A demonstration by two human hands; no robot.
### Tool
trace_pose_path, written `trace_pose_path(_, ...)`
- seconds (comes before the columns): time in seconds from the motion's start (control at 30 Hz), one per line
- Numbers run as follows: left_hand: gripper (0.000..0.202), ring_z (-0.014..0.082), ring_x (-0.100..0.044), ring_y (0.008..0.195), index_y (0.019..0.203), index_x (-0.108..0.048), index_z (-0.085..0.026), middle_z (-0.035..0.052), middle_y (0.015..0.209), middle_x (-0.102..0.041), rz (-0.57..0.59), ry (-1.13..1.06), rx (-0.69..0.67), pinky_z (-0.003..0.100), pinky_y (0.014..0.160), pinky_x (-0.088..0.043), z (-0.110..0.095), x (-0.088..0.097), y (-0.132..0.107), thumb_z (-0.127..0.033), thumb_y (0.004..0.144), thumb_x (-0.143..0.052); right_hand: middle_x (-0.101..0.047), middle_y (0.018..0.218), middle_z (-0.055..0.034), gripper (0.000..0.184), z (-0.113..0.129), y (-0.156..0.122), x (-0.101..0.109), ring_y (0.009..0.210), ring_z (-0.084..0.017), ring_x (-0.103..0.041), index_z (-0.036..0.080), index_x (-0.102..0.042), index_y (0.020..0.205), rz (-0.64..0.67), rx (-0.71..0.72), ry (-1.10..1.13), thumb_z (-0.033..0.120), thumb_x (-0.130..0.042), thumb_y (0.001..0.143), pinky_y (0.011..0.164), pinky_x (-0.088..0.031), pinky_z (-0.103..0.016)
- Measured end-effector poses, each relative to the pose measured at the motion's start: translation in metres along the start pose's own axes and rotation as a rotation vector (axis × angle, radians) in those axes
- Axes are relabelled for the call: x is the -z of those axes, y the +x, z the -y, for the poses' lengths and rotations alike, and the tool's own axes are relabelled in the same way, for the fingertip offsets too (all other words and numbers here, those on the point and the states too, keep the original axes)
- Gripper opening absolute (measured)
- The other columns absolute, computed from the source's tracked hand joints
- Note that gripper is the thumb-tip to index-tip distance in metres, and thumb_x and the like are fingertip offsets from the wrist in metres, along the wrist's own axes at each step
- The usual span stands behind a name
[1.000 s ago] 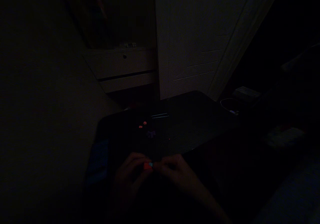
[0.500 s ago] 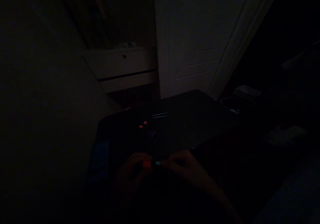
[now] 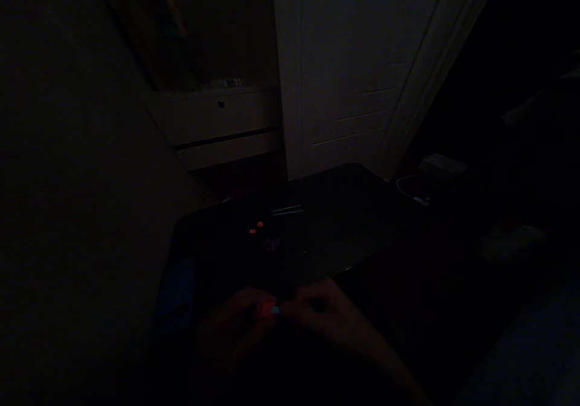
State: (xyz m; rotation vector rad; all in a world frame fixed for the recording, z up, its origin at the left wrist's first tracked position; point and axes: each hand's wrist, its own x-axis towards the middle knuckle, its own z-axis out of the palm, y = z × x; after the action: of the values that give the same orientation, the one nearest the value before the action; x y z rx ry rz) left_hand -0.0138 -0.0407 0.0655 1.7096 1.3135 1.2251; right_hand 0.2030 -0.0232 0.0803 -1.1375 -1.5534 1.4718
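Observation:
The room is very dark. My left hand is closed around a small red block near the front of the dark table. From the other side, my right hand pinches a small light-blue piece. The light-blue piece meets the right side of the red block; whether it is inside or only touching I cannot tell. Beyond the hands lie two small red pieces, a dim purplish cluster and a tiny red bit.
Two thin light sticks lie towards the back of the table. A dark blue flat object is at the left edge. Behind stand a drawer unit and a pale door. A white cable and a box are at right.
My right hand has moved left, bringing the light-blue piece from a small gap away up against the red block. Both hands sit slightly lower in view.

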Motion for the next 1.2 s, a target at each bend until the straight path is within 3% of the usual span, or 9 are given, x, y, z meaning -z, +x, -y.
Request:
trace_pose_path(0.27,0.011,0.0229,-0.077,0.071,0.084,-0.084,-0.024,0.0050,0.081,-0.082,0.031,-0.132,0.024,0.029,0.064,-0.064,-0.004,-0.006,0.002,-0.035,0.084,-0.080,-0.064,0.060,0.0011,0.046,0.008,-0.004,-0.002,0.063,-0.014,-0.056,0.020,-0.073,0.061,0.022,0.024,0.040,0.055,-0.071,0.090,0.059,-0.039,-0.025)
trace_pose_path(0.4,0.012,0.0224,-0.076,0.072,0.085,-0.083,-0.024,0.0052,0.081,-0.081,0.024,-0.176,0.036,0.028,0.064,-0.063,-0.005,-0.008,0.000,-0.036,0.084,-0.080,-0.061,0.058,0.0023,0.045,0.009,-0.004,-0.002,0.060,-0.013,-0.053,0.019,-0.073,0.061,0.048,0.072,0.009,0.050,-0.069,0.093,0.058,-0.038,-0.025)
trace_pose_path(0.63,0.016,0.0220,-0.075,0.070,0.084,-0.082,-0.023,0.0047,0.080,-0.080,-0.001,-0.113,0.078,0.028,0.062,-0.063,-0.005,-0.005,-0.003,-0.039,0.083,-0.080,-0.057,0.056,0.0039,0.044,0.010,-0.003,-0.009,0.055,-0.011,-0.049,0.019,-0.069,0.059,-0.068,0.208,-0.097,0.043,-0.068,0.096,0.058,-0.038,-0.025)
trace_pose_path(0.8,0.020,0.0253,-0.077,0.073,0.084,-0.084,-0.025,0.0057,0.084,-0.082,-0.063,-0.131,0.115,0.031,0.063,-0.064,-0.005,-0.006,-0.005,-0.043,0.076,-0.084,-0.063,0.061,0.0017,0.041,0.012,-0.007,-0.009,0.062,-0.014,-0.056,0.020,-0.072,0.064,-0.149,0.164,-0.102,0.045,-0.067,0.095,0.061,-0.042,-0.026)
trace_pose_path(0.87,0.017,0.0240,-0.076,0.072,0.084,-0.084,-0.025,0.0049,0.082,-0.081,-0.066,-0.157,0.097,0.030,0.063,-0.063,-0.007,-0.006,-0.004,-0.042,0.079,-0.083,-0.063,0.061,0.0020,0.039,0.013,-0.008,-0.008,0.062,-0.014,-0.056,0.020,-0.074,0.064,-0.132,0.141,-0.071,0.045,-0.068,0.094,0.061,-0.042,-0.025)
trace_pose_path(1.0,0.013,0.0202,-0.072,0.067,0.083,-0.082,-0.025,0.0036,0.077,-0.078,0.067,-0.169,0.028,0.026,0.060,-0.060,-0.013,-0.003,-0.001,-0.036,0.086,-0.078,-0.060,0.059,0.0031,0.040,0.014,-0.009,-0.009,0.061,-0.012,-0.053,0.019,-0.072,0.061,-0.027,0.157,-0.025,0.042,-0.069,0.094,0.060,-0.039,-0.025)
trace_pose_path(1.2,0.017,0.0196,-0.071,0.065,0.083,-0.081,-0.025,0.0035,0.074,-0.076,0.046,-0.189,0.000,0.027,0.060,-0.058,-0.019,-0.003,0.000,-0.040,0.089,-0.077,-0.058,0.060,0.0034,0.041,0.014,-0.010,-0.008,0.061,-0.012,-0.052,0.019,-0.071,0.062,-0.019,0.164,-0.036,0.044,-0.068,0.095,0.060,-0.037,-0.026)
